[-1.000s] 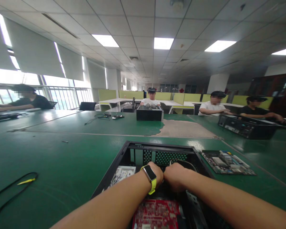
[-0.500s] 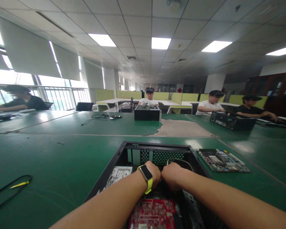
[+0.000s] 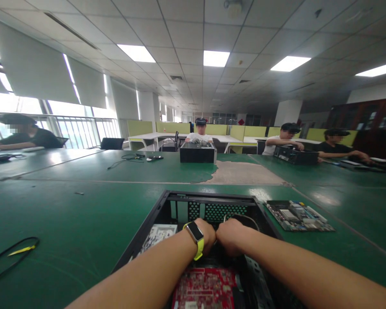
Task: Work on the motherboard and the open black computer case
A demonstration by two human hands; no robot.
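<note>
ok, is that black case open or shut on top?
Open. No top panel on the case: the red board inside is exposed, and left hand and right hand reach in.

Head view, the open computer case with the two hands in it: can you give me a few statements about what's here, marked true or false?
1. The left hand and right hand are both down inside the open black computer case. True.
2. The watch with the yellow strap is on the right wrist. False: it is on the left wrist.
3. A red circuit board lies in the case, nearer the person than the hands. True.
4. The loose circuit board lies on the green table to the left of the case. False: it lies to the right of the case.
5. A black cable with a yellow tag lies on the table at far left. True.
</note>
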